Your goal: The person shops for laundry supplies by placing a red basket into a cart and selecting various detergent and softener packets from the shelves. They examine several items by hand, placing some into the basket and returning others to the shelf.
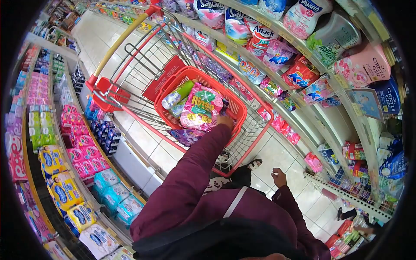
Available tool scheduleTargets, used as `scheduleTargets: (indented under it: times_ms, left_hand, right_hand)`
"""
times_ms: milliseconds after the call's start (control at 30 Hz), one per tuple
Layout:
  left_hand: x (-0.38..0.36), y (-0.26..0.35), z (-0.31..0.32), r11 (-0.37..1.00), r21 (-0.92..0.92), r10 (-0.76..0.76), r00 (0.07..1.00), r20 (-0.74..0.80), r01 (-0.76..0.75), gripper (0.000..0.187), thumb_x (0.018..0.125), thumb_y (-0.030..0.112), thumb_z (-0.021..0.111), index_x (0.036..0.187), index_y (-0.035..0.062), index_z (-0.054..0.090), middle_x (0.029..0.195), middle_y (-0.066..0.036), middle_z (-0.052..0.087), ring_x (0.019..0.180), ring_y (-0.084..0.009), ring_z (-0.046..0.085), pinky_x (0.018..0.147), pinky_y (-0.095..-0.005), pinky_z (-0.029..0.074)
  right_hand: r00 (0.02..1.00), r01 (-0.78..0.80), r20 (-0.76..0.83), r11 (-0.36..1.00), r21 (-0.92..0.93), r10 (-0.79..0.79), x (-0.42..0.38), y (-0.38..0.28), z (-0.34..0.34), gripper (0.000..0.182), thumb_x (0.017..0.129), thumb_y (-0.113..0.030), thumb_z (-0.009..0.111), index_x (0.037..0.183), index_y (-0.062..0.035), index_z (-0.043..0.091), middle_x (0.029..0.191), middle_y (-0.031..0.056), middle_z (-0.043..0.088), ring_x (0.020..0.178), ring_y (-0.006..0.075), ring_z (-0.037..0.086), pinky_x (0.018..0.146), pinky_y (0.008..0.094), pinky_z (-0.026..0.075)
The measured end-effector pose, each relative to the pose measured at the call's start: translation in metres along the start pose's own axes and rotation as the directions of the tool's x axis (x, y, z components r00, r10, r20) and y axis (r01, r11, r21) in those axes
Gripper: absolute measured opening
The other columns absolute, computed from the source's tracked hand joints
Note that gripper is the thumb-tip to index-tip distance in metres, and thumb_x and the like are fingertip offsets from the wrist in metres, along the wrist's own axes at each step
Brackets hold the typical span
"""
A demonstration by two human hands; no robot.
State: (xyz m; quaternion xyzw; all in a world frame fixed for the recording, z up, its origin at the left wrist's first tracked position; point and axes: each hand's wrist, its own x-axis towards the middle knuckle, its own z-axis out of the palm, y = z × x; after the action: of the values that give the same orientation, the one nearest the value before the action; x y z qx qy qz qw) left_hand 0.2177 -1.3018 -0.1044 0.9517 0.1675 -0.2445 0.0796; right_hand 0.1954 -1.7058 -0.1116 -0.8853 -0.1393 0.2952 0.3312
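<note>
My left hand reaches into the red basket and is closed on the right edge of a pink Rinso pack; some fingers are hidden. Beside the pack lie a bottle with a green end and, at the basket's near side, a purple pack. The basket sits inside a metal shopping cart with red rails. Over the floor on the right, my right hand hangs by my side, its fingers loosely curled and slightly apart, with nothing visible in it.
Shelves on the left hold yellow packs, pink packs and teal packs. Detergent pouches, including a red Attack pouch, fill the right shelves. My sandalled foot is beside the cart. Another person's foot shows at lower right.
</note>
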Motion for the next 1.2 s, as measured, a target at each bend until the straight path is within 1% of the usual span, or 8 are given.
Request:
scheduleTargets:
  times_ms: [133, 267, 367, 433, 533, 833, 1033, 1200]
  left_hand:
    - [0.025, -0.027, -0.031, 0.976, -0.213, 0.097, 0.967, 0.236, -0.046, 0.025, 0.071, 0.019, 0.056, 0.092, 0.0055, 0.062, 0.093, -0.013, 0.061, 0.087, -0.0284, 0.059, 0.068, -0.0352, 0.048]
    - [0.086, -0.069, 0.004, 0.725, -0.689, -0.475, 0.742, -0.472, 0.026, 0.056, 0.069, 0.011, 0.056, 0.12, -0.0029, 0.036, 0.094, -0.019, 0.056, 0.091, -0.0332, 0.054, 0.076, -0.0386, 0.044]
    - [0.106, -0.092, 0.026, 0.653, -0.749, -0.442, 0.747, -0.496, -0.111, 0.061, 0.066, 0.011, 0.059, 0.12, -0.0004, 0.034, 0.095, -0.019, 0.055, 0.092, -0.0343, 0.052, 0.077, -0.0397, 0.044]
    - [0.106, -0.105, 0.032, 0.798, -0.6, -0.423, 0.763, -0.489, 0.058, 0.062, 0.065, 0.014, 0.061, 0.12, 0.0025, 0.035, 0.097, -0.017, 0.056, 0.096, -0.0316, 0.052, 0.076, -0.0399, 0.044]
    - [0.086, -0.115, 0.001, 0.988, -0.026, -0.154, 0.988, 0.0, 0.154, 0.073, 0.059, 0.037, 0.07, 0.118, 0.0035, 0.043, 0.113, -0.013, 0.053, 0.109, -0.0258, 0.048, 0.082, -0.0392, 0.044]
    - [0.017, -0.176, -0.089, 0.985, 0.062, 0.14, 0.953, 0.269, -0.162, 0.039, 0.06, 0.033, 0.07, 0.092, 0.0119, 0.062, 0.084, -0.012, 0.062, 0.08, -0.0286, 0.06, 0.071, -0.0373, 0.047]
    - [-0.099, -0.228, -0.144, 0.903, -0.427, -0.142, 0.968, -0.205, 0.043, 0.027, 0.06, 0.013, 0.072, 0.085, 0.0094, 0.062, 0.078, -0.011, 0.062, 0.078, -0.0256, 0.06, 0.066, -0.0352, 0.047]
    - [-0.134, -0.231, -0.193, 0.944, -0.318, -0.111, 0.816, -0.567, -0.092, 0.017, 0.058, 0.006, 0.069, 0.07, 0.0071, 0.057, 0.065, -0.005, 0.056, 0.069, -0.0242, 0.053, 0.069, -0.0389, 0.038]
  right_hand:
    - [0.993, -0.11, 0.051, 0.993, 0.045, 0.108, -0.007, -0.022, 0.012, 0.029, 0.074, -0.01, 0.06, 0.102, -0.0043, 0.052, 0.094, 0.0136, 0.06, 0.081, 0.0234, 0.061, 0.067, 0.0302, 0.049]
    - [0.997, -0.075, 0.002, 0.993, 0.096, 0.075, 0.002, -0.047, 0.012, 0.029, 0.074, -0.01, 0.06, 0.102, -0.0041, 0.053, 0.094, 0.0136, 0.06, 0.079, 0.0236, 0.061, 0.068, 0.0307, 0.049]
    - [0.995, -0.096, -0.018, 0.991, 0.09, 0.098, 0.006, -0.045, 0.01, 0.028, 0.075, -0.01, 0.06, 0.101, -0.0039, 0.053, 0.094, 0.0137, 0.06, 0.079, 0.0238, 0.061, 0.068, 0.0312, 0.049]
    - [0.991, -0.13, -0.014, 0.988, 0.082, 0.131, 0.004, -0.043, 0.006, 0.028, 0.075, -0.011, 0.06, 0.101, -0.0037, 0.053, 0.094, 0.0138, 0.06, 0.08, 0.024, 0.061, 0.068, 0.0313, 0.049]
    - [0.984, -0.176, -0.013, 0.983, 0.055, 0.177, -0.004, -0.033, 0.002, 0.028, 0.075, -0.011, 0.061, 0.101, -0.0033, 0.052, 0.094, 0.0139, 0.06, 0.08, 0.0243, 0.061, 0.068, 0.0314, 0.05]
    - [0.968, -0.237, -0.072, 0.971, 0.033, 0.239, -0.027, 0.008, -0.009, 0.025, 0.075, -0.009, 0.06, 0.099, -0.0034, 0.053, 0.092, 0.0125, 0.06, 0.079, 0.0235, 0.061, 0.066, 0.0304, 0.05]
    - [0.98, -0.175, -0.097, 0.984, 0.015, 0.176, -0.028, 0.026, -0.001, 0.025, 0.075, -0.009, 0.061, 0.098, -0.0039, 0.054, 0.09, 0.0117, 0.061, 0.08, 0.0212, 0.061, 0.063, 0.0286, 0.049]
    - [0.991, -0.108, -0.07, 0.993, 0.045, 0.111, 0.001, 0.005, 0.002, 0.026, 0.075, -0.009, 0.06, 0.1, -0.005, 0.053, 0.091, 0.012, 0.061, 0.082, 0.022, 0.061, 0.064, 0.029, 0.05]
